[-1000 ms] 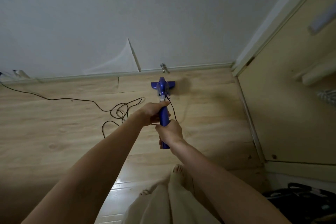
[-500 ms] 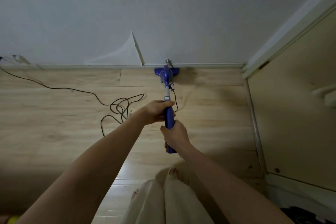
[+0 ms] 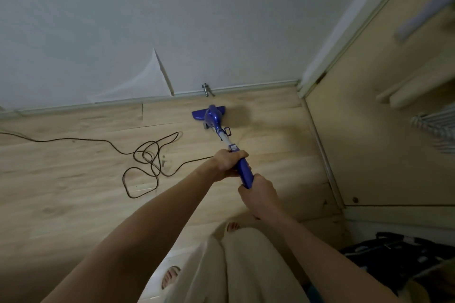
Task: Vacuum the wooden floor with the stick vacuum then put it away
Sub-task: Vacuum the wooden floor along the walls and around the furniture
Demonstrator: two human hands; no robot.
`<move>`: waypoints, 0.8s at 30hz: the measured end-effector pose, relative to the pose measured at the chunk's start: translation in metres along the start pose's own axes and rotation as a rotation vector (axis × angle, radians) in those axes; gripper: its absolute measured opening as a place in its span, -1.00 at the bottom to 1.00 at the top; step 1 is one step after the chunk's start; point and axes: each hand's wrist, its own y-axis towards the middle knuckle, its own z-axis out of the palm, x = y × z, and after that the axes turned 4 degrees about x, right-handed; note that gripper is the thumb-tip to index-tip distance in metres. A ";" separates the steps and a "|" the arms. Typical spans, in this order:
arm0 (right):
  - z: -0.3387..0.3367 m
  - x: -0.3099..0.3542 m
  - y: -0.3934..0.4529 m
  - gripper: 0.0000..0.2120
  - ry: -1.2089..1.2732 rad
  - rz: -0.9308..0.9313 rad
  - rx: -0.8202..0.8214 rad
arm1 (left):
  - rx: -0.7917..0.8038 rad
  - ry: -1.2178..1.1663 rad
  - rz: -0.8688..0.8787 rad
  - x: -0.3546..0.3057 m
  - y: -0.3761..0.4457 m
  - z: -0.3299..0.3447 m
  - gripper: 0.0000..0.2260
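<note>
2 hands are gripping the stick vacuum, and the loose cord is the main risk.

1 wooden floor [image 3: 73, 192] is carrying everything here, and the black cord [image 3: 147, 157] is lying on it in slack loops just left of the stick vacuum [image 3: 218, 128]; I am judging that a sweep to the left could be running the head over those loops, snagging or dragging them, and a step sideways could be catching a bare foot [image 3: 170, 278]. The vacuum's head is sitting on the boards near the skirting, close to a small metal fitting [image 3: 206, 90] that a hard push could be striking. Its long axis is running from the hands up and slightly left, head pointing at the wall. The left hand [image 3: 227, 163] is curling round the handle higher up; the right hand [image 3: 258, 194] is clasping its end.
</note>
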 end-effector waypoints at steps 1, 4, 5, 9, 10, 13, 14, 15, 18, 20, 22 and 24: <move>0.011 -0.001 -0.013 -0.83 0.022 0.016 -0.001 | 0.018 0.032 -0.005 0.010 -0.009 -0.005 -0.81; 0.048 -0.004 -0.055 -0.84 0.097 0.066 -0.011 | 0.083 0.165 -0.035 0.039 -0.043 -0.023 -0.68; 0.061 -0.006 -0.070 -0.83 0.115 0.079 -0.013 | 0.105 0.201 -0.048 0.050 -0.055 -0.029 -0.66; 0.114 -0.014 -0.129 -0.80 0.214 0.130 -0.012 | 0.165 0.256 -0.073 0.098 -0.104 -0.046 -0.73; 0.126 -0.014 -0.143 -0.80 0.241 0.139 -0.009 | 0.168 0.279 -0.077 0.109 -0.115 -0.051 -0.76; 0.158 -0.009 -0.184 -0.80 0.302 0.150 -0.010 | 0.178 0.367 -0.099 0.135 -0.146 -0.064 -0.79; 0.167 -0.007 -0.196 -0.79 0.316 0.156 -0.011 | 0.184 0.386 -0.107 0.141 -0.156 -0.068 -0.79; 0.174 -0.004 -0.207 -0.78 0.327 0.165 -0.014 | 0.193 0.403 -0.113 0.145 -0.165 -0.072 -0.80; 0.192 0.003 -0.229 -0.80 0.352 0.197 -0.025 | 0.200 0.421 -0.117 0.158 -0.186 -0.085 -0.81; 0.202 0.008 -0.234 -0.86 0.380 0.217 -0.028 | 0.201 0.403 -0.101 0.167 -0.194 -0.092 -0.81; 0.213 0.013 -0.233 -0.86 0.391 0.230 -0.053 | 0.174 0.383 -0.081 0.175 -0.197 -0.098 -0.81; 0.222 0.018 -0.229 -0.82 0.403 0.224 -0.076 | 0.141 0.362 -0.072 0.180 -0.195 -0.105 -0.79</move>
